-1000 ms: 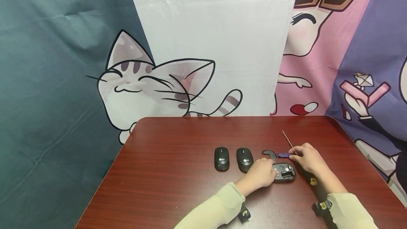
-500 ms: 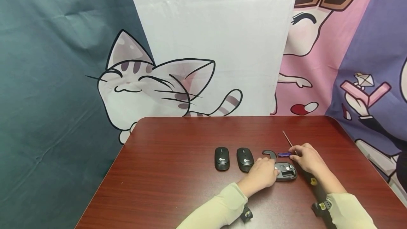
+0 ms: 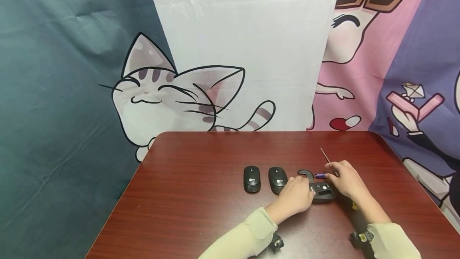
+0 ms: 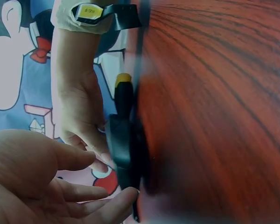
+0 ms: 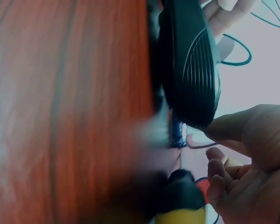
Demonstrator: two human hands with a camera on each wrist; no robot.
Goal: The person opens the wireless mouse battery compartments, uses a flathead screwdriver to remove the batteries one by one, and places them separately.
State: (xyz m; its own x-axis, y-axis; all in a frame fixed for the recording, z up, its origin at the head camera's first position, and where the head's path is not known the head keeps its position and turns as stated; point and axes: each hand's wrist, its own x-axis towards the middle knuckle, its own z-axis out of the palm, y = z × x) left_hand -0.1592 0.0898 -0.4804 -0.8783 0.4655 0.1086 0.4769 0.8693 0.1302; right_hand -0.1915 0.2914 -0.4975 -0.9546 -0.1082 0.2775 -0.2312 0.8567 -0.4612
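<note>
An upturned black computer mouse (image 3: 323,194), its battery bay showing, is tilted in my left hand (image 3: 296,195), which grips its left end. My right hand (image 3: 346,179) is at the mouse's far right corner, fingers loosely bent. In the right wrist view its thumb meets or nearly meets the mouse's end, and nothing shows between its fingers. A purple battery (image 3: 321,175) lies on the table by the right fingertips. The mouse's curved cover (image 3: 305,174) lies behind the left hand. A thin screwdriver (image 3: 325,155) passes under the right hand, partly hidden.
Two black mice (image 3: 252,179), (image 3: 278,180) stand upright left of my hands, the nearer one beside the left knuckles. The reddish-brown table (image 3: 187,203) runs back to a cartoon-printed cloth (image 3: 233,31).
The held mouse has tipped, its near side now showing more. The right hand's fingers have shifted slightly beside the battery. The whole head view has moved a little.
</note>
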